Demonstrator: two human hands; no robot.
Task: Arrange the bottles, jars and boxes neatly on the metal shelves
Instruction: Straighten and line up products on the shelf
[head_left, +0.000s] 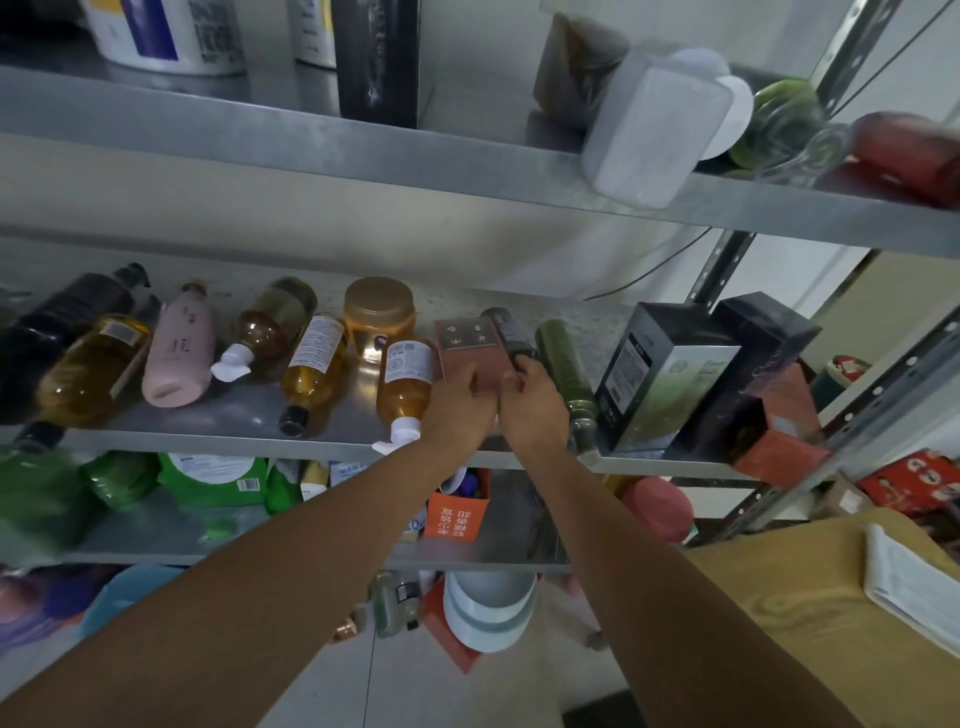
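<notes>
Now, at the front edge of the metal shelf, left hand presses flat on a small reddish-brown cardboard box; right hand pinches its side. Stand it square.

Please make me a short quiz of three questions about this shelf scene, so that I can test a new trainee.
1. True or false: the pink bottle stands upright on the middle shelf.
2. Which thing lies just to the right of the dark bottle? A) a green bottle B) a gold-lidded jar C) a white tub
3. Which thing does the left hand touch with its fingers?

Key:
1. False: it lies on its side.
2. A.
3. The reddish box.
</notes>
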